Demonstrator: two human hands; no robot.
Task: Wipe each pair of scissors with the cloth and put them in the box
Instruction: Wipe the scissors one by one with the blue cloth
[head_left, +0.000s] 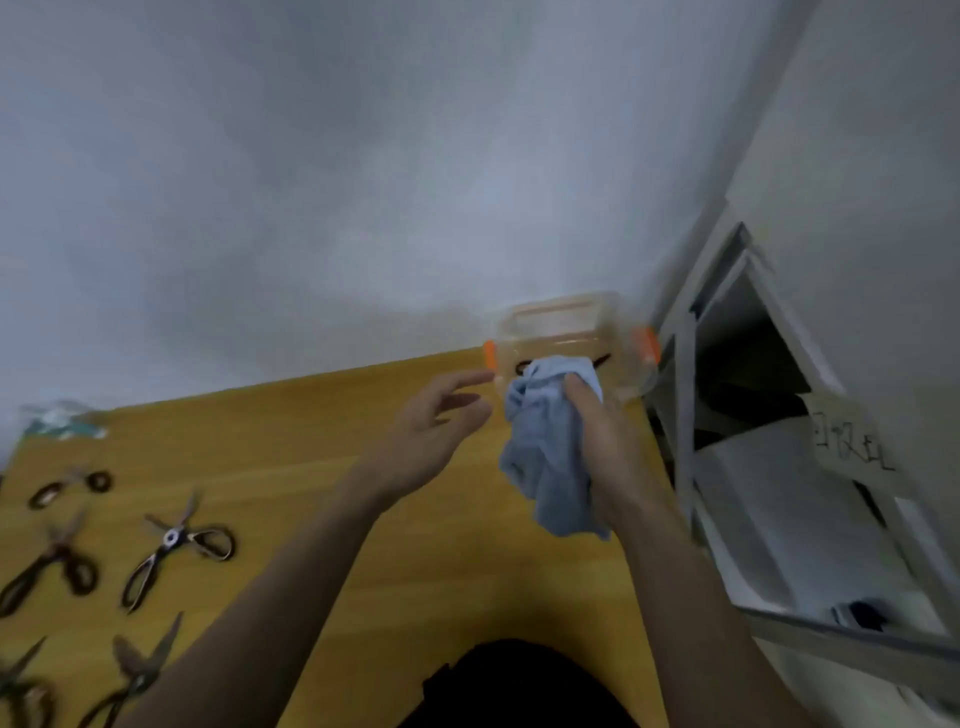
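While the right hand (605, 441) bunches the light-blue cloth (545, 452) in curled fingers, the left hand (439, 421) hangs empty, its fingers spread and loosely extended toward the clear box (571, 332). Just beyond the fingertips, dark scissor handles show inside that orange-latched box. Well behind the left fingers, five more scissors (176, 540) lie on the wooden table (322, 441).

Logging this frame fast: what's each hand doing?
Left hand: open, holding nothing.
Right hand: closed on the blue cloth.
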